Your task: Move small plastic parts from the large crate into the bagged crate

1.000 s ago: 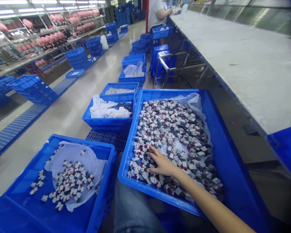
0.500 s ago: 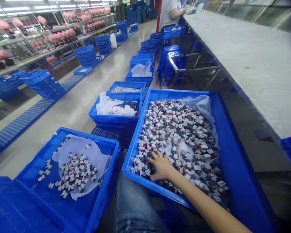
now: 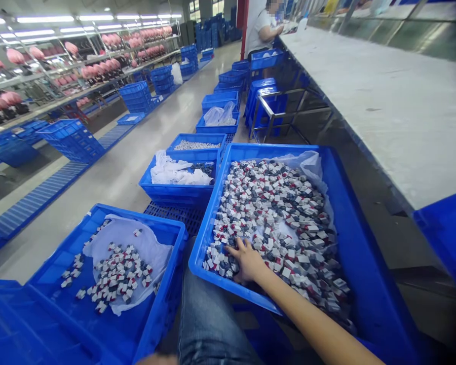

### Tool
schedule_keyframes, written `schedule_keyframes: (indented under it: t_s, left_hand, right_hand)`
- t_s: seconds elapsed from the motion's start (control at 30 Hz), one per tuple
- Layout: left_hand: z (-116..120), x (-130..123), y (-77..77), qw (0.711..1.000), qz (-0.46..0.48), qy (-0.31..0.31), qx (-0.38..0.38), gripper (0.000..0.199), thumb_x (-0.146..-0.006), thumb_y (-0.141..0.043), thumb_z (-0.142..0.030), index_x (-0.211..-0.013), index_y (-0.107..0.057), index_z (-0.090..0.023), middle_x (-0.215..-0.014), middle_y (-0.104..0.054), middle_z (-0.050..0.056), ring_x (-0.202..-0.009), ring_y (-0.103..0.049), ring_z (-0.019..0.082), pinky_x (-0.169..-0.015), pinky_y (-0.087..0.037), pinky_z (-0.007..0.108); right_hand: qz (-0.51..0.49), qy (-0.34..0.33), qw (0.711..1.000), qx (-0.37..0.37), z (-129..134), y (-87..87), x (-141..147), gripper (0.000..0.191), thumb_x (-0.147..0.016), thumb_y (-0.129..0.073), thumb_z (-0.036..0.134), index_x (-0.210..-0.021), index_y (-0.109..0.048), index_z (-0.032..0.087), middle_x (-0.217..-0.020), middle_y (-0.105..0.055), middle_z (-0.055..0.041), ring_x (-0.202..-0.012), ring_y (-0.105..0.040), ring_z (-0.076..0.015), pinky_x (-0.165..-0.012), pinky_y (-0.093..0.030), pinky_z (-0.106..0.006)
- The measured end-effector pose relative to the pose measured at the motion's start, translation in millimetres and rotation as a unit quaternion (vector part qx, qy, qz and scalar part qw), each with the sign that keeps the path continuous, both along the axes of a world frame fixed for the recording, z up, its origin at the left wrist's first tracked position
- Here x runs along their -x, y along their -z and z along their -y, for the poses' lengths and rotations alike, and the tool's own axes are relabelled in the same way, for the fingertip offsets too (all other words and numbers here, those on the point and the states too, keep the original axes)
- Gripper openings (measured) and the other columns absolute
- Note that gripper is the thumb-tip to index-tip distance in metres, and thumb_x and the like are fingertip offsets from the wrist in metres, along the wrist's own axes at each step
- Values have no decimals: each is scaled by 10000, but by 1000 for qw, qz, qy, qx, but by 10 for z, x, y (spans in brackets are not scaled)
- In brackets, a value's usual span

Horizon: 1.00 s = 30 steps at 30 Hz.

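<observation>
My right hand reaches palm down into the near left corner of a large blue bin. Its fingers are spread and touch a heap of small white, dark grey and red plastic pieces; the fingertips are partly hidden among them. A thin plastic liner shows around the heap. At the bottom edge only a blurred bit of my left hand shows, its fingers out of sight. It is nearest to a second blue bin holding a smaller pile of the same pieces on a plastic sheet.
My jeans-clad leg is between the two bins. Beyond stand a bin with white plastic bags and a bin of small pale parts. A long white table runs along the right, with a person seated far off.
The view has tilted up and shifted slightly. My right hand stays at the same corner of the heap, its fingers a little lower among the pieces. My left hand has appeared at the bottom edge.
</observation>
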<state>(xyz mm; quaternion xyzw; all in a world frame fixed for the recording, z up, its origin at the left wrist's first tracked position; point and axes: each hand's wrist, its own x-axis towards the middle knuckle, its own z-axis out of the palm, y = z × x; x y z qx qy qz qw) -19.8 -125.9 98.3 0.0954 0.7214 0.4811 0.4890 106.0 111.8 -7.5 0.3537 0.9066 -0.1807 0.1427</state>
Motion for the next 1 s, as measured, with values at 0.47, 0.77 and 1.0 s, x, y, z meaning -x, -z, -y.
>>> schedule_keyframes:
  t_s: [0.47,0.77,1.0]
  left_hand:
    - [-270,-253,294,874,-215,431,67,419,-755,-402,-354,-1120,-522,-187,-1030,-625,83,-786,-617,218,-686,-448,318]
    - [-464,-68,321,990,-77,107,-45,446,-738,-468,-479,-1079,-527,-198,-1079,-589,107,-933,-571,225,-771,-432,334]
    - [-1495,-439,51,889,405,-65,-203,409,-763,-468,-433,-1125,-481,-244,-1094,-577,61,-1054,-514,209,-854,-419,353]
  right_hand:
    - [-127,104,986,-11,-254,51,133,277,-799,-537,284,-1045,-509,159,-1131,-477,-71,-942,-507,-188,-777,-453,-387]
    - [-366,290,882,69,-414,-190,-189,216,-794,-475,295,-954,-490,150,-774,-549,-8,-589,-519,-111,-518,-441,-250]
    - [-491,187,844,106,143,-1058,-203,205,-637,-558,219,-840,-529,224,-860,-553,-9,-803,-540,-166,-712,-446,-276]
